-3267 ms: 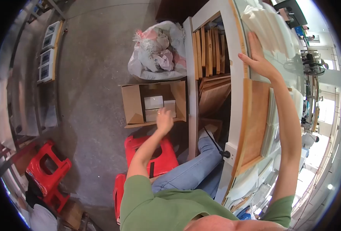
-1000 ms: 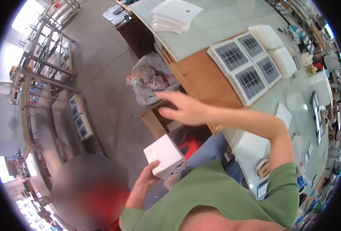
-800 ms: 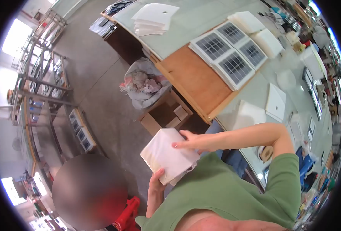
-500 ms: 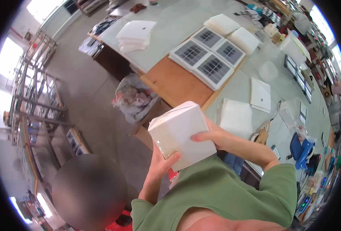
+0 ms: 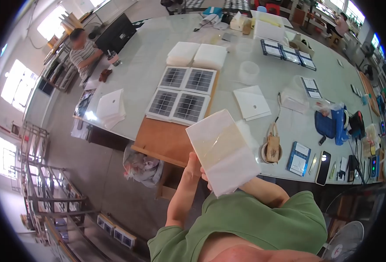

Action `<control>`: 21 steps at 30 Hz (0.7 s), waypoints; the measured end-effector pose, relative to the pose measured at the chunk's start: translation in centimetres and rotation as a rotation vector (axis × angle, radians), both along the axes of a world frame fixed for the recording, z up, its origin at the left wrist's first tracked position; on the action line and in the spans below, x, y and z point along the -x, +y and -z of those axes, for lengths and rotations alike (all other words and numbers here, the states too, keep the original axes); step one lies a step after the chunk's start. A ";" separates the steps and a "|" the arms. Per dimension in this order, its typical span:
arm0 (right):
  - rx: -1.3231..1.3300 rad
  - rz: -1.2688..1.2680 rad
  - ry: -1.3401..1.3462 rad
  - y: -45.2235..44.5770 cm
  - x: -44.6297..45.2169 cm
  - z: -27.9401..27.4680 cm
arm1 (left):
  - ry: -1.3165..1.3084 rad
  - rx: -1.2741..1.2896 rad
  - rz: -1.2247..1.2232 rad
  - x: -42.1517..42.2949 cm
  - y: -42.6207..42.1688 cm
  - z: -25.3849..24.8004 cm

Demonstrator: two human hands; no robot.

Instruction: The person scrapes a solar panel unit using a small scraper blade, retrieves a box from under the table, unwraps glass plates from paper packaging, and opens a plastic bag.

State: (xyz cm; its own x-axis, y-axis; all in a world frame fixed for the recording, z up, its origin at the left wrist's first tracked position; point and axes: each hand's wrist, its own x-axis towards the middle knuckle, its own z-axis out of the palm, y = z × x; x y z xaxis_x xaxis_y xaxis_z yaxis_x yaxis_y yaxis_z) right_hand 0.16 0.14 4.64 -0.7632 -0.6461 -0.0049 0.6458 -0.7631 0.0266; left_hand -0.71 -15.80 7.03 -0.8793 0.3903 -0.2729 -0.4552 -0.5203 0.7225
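A white paper-wrapped packet with clear tape across it is tilted in front of my green shirt. My left hand grips its lower left edge, the thumb pointing up along the side. Behind the lower right part of the packet lies my right hand, mostly hidden, with its forearm coming in from the right. A few fingertips show at the packet's left edge, close to my left hand. Just beyond the packet, framed solar panels rest on a brown wooden board on the table.
The glass-topped table bears white sheets, foam stacks, a phone and a tape roll. Below its edge are a sack and a cardboard box. A person sits at the far left; racks stand left.
The white packet was lifted from the cardboard box, and my right hand came over from the table to join my left on it. The view has turned toward the table; the packet now shows its taped face.
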 end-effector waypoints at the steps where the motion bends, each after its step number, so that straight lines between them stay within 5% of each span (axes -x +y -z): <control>1: 0.071 -0.062 -0.004 0.3 -0.3 -0.1 | -0.006 -0.012 0.007 -0.3 0.2 0.2; 8: 0.397 -0.479 -0.057 3.4 -2.3 0.8 | -0.020 -0.079 -0.044 -3.1 3.5 1.3; 16: -0.185 -0.001 -0.255 12.7 -4.3 -2.0 | 0.004 -0.092 0.150 -5.6 12.6 2.5; 21: 0.048 0.051 -0.195 18.5 -5.1 0.7 | -0.022 -0.044 0.308 -5.0 18.6 3.2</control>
State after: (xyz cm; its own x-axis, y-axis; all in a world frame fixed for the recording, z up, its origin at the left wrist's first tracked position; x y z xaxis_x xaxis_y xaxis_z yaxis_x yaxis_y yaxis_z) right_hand 5.24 18.62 3.96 -0.7824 -0.6099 -0.1262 0.5856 -0.7894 0.1842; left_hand 4.29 2.81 3.83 -0.7116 0.6495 -0.2679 -0.6118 -0.3855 0.6907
